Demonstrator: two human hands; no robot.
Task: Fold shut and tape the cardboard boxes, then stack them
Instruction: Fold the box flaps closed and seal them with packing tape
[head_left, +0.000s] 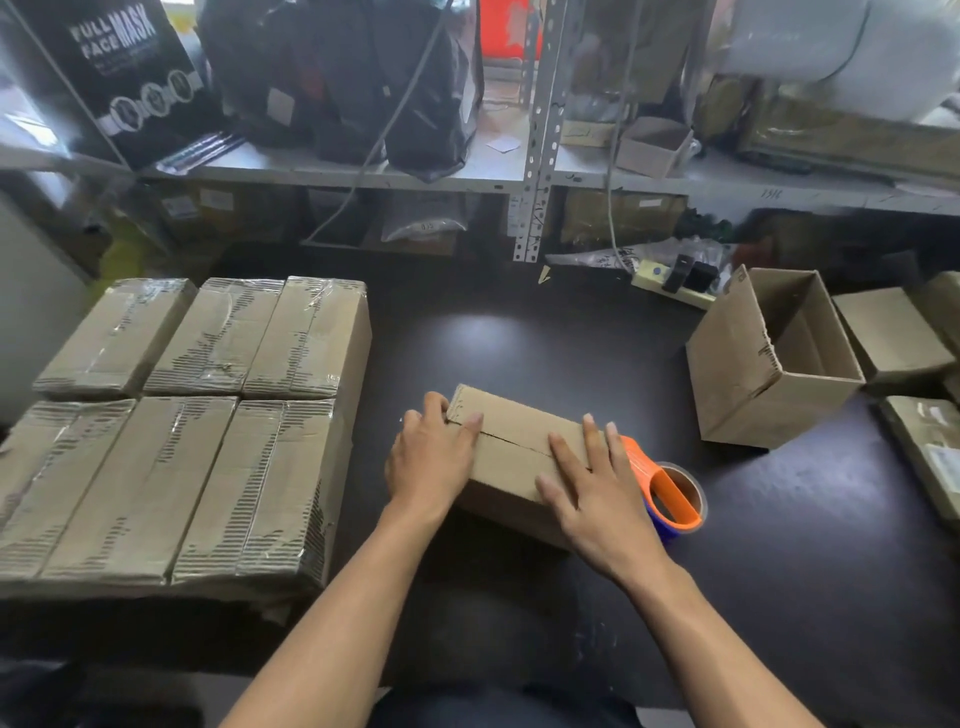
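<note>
Box (511, 457) mid-desk near front edge. Left hand (431, 457) and right hand (592, 488) flat, fingers spread, pressing flaps shut for taping. Tape (670, 493) just right; stack (171, 426) at left edge.

A stockroom or packing room: taped boxes (197, 415) stacked at the table's (519, 332) left edge, metal shelving (540, 130) behind it crammed with bagged goods (337, 78) and cartons (654, 145).
</note>
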